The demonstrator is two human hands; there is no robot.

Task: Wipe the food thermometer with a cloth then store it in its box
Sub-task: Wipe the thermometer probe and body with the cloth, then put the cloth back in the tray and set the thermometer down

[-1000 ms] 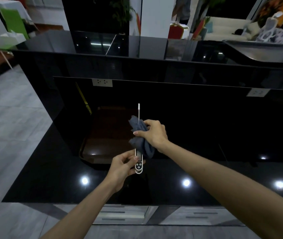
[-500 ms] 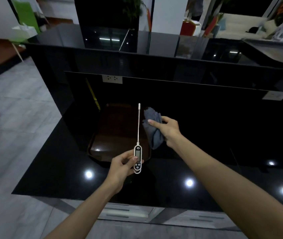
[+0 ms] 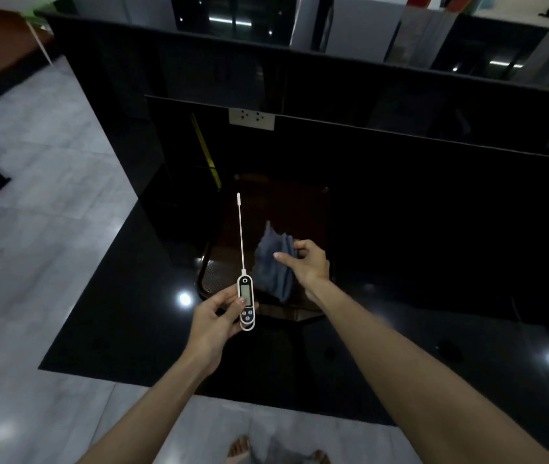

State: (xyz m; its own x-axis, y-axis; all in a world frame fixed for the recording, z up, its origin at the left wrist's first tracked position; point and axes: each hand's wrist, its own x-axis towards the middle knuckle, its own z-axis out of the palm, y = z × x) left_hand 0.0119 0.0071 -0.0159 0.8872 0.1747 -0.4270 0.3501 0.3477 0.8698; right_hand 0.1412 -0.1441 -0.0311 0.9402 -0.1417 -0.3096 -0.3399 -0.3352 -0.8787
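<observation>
My left hand (image 3: pixel 214 324) grips the white and black food thermometer (image 3: pixel 245 296) by its handle. The display faces me and the thin metal probe points up and away. Just right of the probe, the grey-blue cloth (image 3: pixel 273 276) hangs bunched over the dark brown tray (image 3: pixel 211 279). My right hand (image 3: pixel 310 262) is at the cloth's right edge, thumb and fingers spread apart, and the cloth looks loose at the fingertips. Cloth and probe are apart.
The tray lies on a glossy black counter (image 3: pixel 132 313) with bright light reflections. A raised black back wall carries a white socket plate (image 3: pixel 251 119). Grey tiled floor (image 3: pixel 32 195) lies to the left, and my feet (image 3: pixel 239 450) show below the counter's front edge.
My right hand slid the cloth off the probe, moved right and down toward the tray, and spread its fingers. My left hand has kept the thermometer upright.
</observation>
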